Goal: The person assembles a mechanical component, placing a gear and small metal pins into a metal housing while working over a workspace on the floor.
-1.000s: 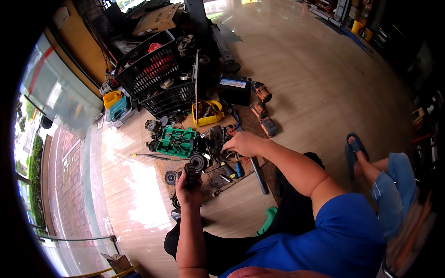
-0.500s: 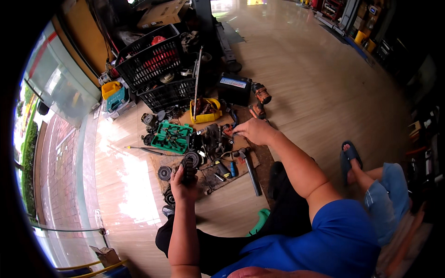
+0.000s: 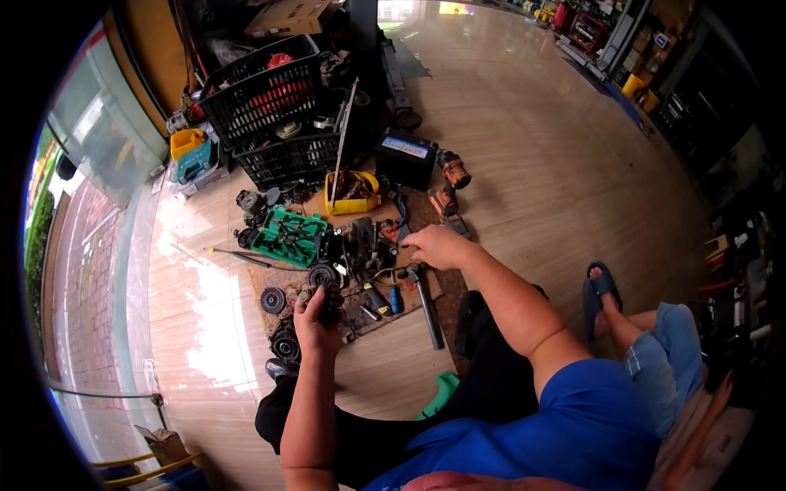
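Head view: a person in a blue shirt is seen seated on the wooden floor point(image 3: 540, 164), both forearms stretched over scattered machine parts.
Left hand: the left hand point(image 3: 315, 317) is raised slightly above the floor, its fingers point(image 3: 309, 296) curled and pressed around a dark round metal part point(image 3: 326, 288), which is gripped from below.
Held part: the dark round metal part is located at the front edge of a brown mat point(image 3: 368, 307), just beside a black pulley wheel point(image 3: 273, 299) lying flat on the floor.
Right hand: the right hand point(image 3: 434, 245) is laid palm down on a dark engine assembly point(image 3: 360, 241); the fingers are bent over its near edge, but what is pinched beneath them cannot be told.
Near the right hand: a hammer point(image 3: 422, 299) is laid on the mat, its handle pointing toward the person; a blue-handled tool point(image 3: 394, 298) lies just beside it.
Farther back: a green tool case point(image 3: 286, 236) is left open left of the assembly; a yellow bin point(image 3: 352, 195) is set behind it, near a black battery point(image 3: 405, 157).
Rear: two black plastic crates point(image 3: 274, 102) are stacked against the wall.
Right edge: another person's sandalled foot point(image 3: 602, 290) is rested on the floor, well apart from the tools.
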`<act>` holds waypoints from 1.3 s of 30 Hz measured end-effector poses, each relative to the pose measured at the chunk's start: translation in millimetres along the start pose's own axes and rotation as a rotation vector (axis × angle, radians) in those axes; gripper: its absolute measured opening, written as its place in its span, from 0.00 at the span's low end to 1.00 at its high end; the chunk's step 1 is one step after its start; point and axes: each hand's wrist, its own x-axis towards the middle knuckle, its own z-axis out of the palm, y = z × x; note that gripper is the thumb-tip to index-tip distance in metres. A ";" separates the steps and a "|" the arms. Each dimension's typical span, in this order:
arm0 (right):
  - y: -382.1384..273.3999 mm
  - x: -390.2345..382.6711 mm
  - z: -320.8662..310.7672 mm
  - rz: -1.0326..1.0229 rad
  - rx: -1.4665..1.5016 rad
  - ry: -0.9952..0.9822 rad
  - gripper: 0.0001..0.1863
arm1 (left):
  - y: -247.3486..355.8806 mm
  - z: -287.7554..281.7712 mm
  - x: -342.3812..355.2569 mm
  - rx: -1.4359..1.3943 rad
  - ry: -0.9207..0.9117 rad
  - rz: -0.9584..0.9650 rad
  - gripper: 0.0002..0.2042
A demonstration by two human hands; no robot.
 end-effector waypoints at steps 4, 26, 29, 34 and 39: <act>-6.1 5.2 11.6 -0.037 0.009 -0.040 0.17 | -1.2 -1.0 -0.9 0.020 0.021 0.006 0.09; -1.7 3.2 -1.9 -0.092 0.029 -0.063 0.12 | 9.5 -11.4 6.8 -0.078 0.031 0.034 0.08; 2.8 2.7 0.0 -0.098 -0.016 -0.010 0.12 | 7.1 -18.2 11.6 -0.095 -0.002 0.009 0.08; -2.0 0.3 -6.4 -0.094 -0.070 -0.010 0.14 | 7.9 -14.0 8.5 -0.098 0.009 0.015 0.07; 4.5 4.1 -0.5 -0.115 -0.055 -0.010 0.18 | 9.7 -10.2 6.4 -0.042 0.003 0.026 0.08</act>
